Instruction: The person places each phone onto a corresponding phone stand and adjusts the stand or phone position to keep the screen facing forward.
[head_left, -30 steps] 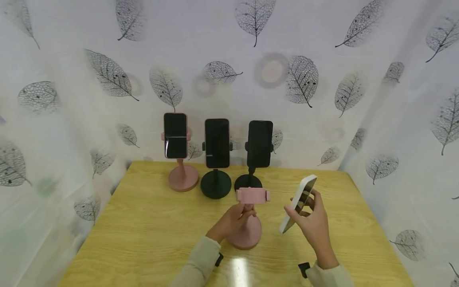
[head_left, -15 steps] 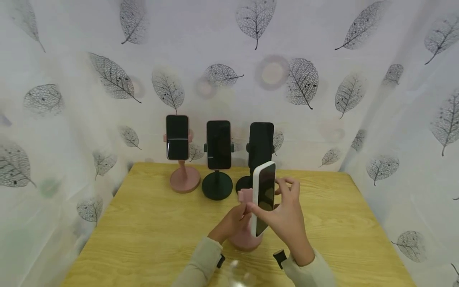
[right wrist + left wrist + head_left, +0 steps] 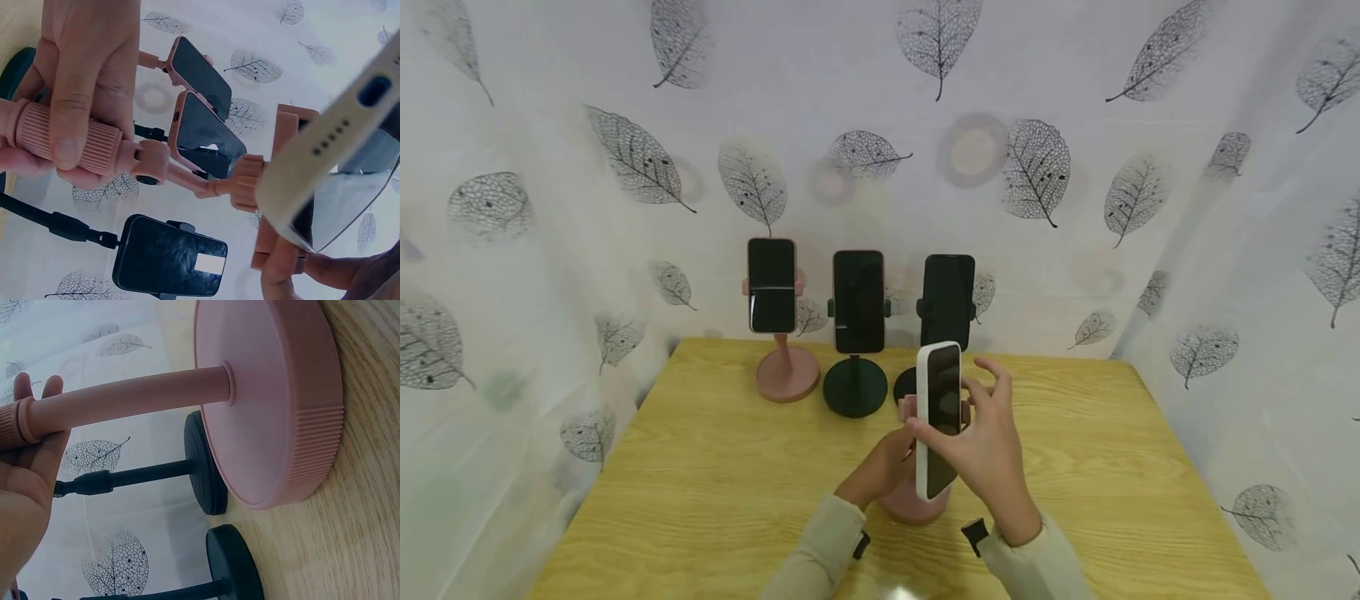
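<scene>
My left hand (image 3: 880,468) grips a pink phone stand by its ribbed collar (image 3: 101,149), thumb on one side and fingers behind. The stand's round base (image 3: 250,419) sits on the table, with its stem upright. In my right hand (image 3: 992,454) is a white-edged smartphone (image 3: 943,392), pinched by its sides with the dark screen turned partly to the right. The phone stands upright right in front of the stand's pink clamp (image 3: 907,408), hiding most of it in the head view. Fingertips of the right hand (image 3: 281,275) reach the clamp's lower end in the right wrist view.
Behind stand a pink stand (image 3: 786,375), a dark green one (image 3: 854,387) and a black one (image 3: 906,382), each holding a dark-screened phone. The wood-patterned table (image 3: 722,483) ends at a leaf-print curtain (image 3: 850,83).
My right hand has brought the phone leftward from beside the pink stand to the front of its clamp, turning it more upright. The left hand keeps its grip on the stand.
</scene>
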The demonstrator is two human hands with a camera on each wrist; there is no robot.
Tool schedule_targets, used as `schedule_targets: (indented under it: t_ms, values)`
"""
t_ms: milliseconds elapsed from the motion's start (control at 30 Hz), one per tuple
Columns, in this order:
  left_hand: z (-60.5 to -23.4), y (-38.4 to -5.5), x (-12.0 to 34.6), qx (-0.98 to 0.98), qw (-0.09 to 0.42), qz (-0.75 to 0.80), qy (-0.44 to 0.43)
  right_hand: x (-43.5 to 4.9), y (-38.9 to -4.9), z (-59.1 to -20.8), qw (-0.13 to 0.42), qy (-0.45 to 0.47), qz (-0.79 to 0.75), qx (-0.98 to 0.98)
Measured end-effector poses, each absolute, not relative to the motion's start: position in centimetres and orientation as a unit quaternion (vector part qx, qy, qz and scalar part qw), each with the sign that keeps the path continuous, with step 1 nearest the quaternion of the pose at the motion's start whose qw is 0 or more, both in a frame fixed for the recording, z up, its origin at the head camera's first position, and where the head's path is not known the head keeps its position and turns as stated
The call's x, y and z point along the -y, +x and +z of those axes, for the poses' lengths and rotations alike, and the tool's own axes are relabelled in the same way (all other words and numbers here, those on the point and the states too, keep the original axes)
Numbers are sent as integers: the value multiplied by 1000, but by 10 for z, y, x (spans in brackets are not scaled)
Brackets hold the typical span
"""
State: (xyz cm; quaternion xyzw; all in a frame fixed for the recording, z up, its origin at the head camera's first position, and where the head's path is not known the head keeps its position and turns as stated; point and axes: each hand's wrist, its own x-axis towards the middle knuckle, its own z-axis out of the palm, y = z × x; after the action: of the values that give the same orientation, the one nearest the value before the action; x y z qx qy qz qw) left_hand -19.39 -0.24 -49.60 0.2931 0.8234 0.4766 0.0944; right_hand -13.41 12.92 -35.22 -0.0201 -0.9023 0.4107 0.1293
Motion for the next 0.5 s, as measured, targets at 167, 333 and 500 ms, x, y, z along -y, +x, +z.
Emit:
schedule_targets:
  t_ms: [167,333,500]
  values:
    - [-497,-196,2,-830,101,467,289,-129,-137,-359,128,-24,434,892]
    - [-497,-197,4,-828,104,469,288,-127,-137,-365,106,-22,477,872]
    - [-496,-197,5,-814,126,490,285,-124,-137,-371,104,-25,483,869]
